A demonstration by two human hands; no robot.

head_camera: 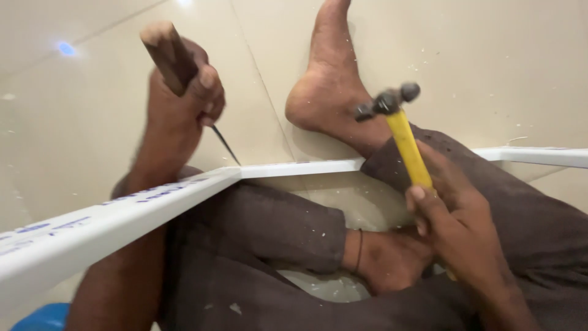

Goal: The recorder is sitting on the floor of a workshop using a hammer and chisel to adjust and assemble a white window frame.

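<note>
My left hand [180, 104] grips the brown wooden handle of a chisel-like tool [168, 55], whose thin metal blade [225, 144] slants down to the corner of a white plastic strip [153, 199]. My right hand [456, 214] holds a hammer [404, 138] by its yellow handle, its dark metal head raised at upper right above the strip. The white strip runs from lower left to a bend near the blade tip, then continues right across my legs.
I sit on a glossy beige tiled floor [86, 110] sprinkled with white chips. My bare foot [327, 79] rests behind the strip, the other foot [386, 257] tucked under it. A blue object [43, 317] shows at the bottom left corner.
</note>
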